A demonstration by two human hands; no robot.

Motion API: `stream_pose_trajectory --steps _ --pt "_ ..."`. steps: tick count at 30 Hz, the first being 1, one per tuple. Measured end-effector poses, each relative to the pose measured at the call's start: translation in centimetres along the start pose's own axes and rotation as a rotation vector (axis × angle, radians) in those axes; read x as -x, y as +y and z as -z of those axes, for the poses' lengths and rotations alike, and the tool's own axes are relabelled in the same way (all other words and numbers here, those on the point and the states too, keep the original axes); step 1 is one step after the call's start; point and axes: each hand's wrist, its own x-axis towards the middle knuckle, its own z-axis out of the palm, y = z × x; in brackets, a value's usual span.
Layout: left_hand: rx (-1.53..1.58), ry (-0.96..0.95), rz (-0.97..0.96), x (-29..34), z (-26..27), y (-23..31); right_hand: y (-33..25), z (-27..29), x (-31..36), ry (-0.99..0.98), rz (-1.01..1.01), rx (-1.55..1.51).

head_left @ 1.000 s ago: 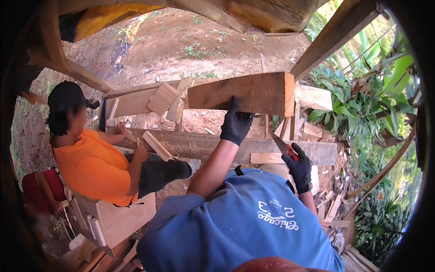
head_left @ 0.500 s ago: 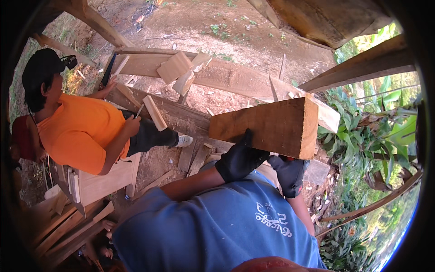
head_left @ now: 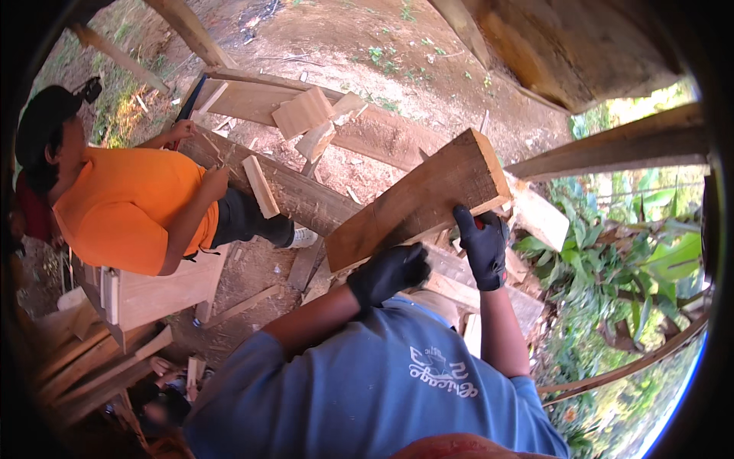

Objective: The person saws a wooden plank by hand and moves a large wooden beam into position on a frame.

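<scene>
A thick squared wooden block (head_left: 413, 203) is tilted in front of me, its right end higher and farther away. My right hand (head_left: 483, 249), in a black glove, grips its near edge by the right end, with the thumb on the broad face. A bit of red shows between thumb and fingers; I cannot make out what it is. My left hand (head_left: 388, 275), also black-gloved, is curled into a loose fist beside the block's lower edge. Its palm side is hidden, and nothing shows in it.
At left, a person in an orange shirt (head_left: 130, 206) works at a long plank bench (head_left: 290, 191). Wood offcuts (head_left: 304, 113) lie on the far beam. Stacked boards (head_left: 107, 367) are at lower left, a post (head_left: 612, 145) and leafy plants (head_left: 650, 252) at right.
The block has swung so its right end points farther away and its left end sits nearer me. My left hand has come off its face and curled; my right hand's thumb now shows on it.
</scene>
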Motion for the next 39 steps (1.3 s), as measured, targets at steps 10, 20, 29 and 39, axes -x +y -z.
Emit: stream_pose_trajectory --steps 10,20,29,39 --pt "-1.837 0.684 -0.707 2.7 12.4 5.8 0.1 -0.6 -2.7 -0.027 -0.061 0.078" --pt "-1.695 0.717 -0.834 -3.9 12.7 3.5 0.9 0.4 -2.4 0.098 0.139 0.246" --pt "-1.605 0.926 -0.713 -9.3 13.3 6.7 6.6 11.9 10.2 0.381 0.028 0.208" --pt "-1.866 0.932 -0.327 -10.1 19.2 9.2 6.9 10.5 15.5 0.46 -0.066 0.153"
